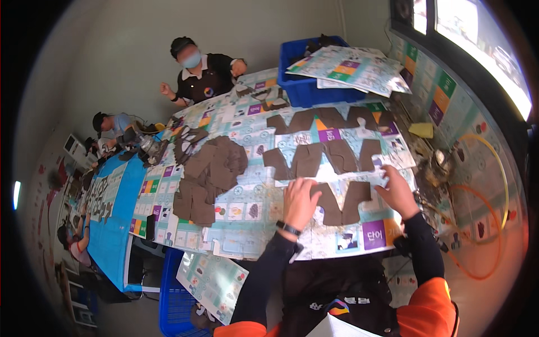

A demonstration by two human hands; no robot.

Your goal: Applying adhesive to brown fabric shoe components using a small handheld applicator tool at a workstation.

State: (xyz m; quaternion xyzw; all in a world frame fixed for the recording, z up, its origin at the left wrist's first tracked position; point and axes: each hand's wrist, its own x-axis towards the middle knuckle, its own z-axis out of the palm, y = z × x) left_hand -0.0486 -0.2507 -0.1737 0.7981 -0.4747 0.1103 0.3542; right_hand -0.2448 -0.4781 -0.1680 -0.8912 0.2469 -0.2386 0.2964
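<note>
Here, both hands lie flat and open on the printed sheet (359,238): the left hand (299,201) presses a brown cut-out piece (341,203) in the nearest row, while the right hand (397,192) steadies the sheet's edge, likely keeping both from sliding. A stack of pieces (209,177) lies to the left.
</note>
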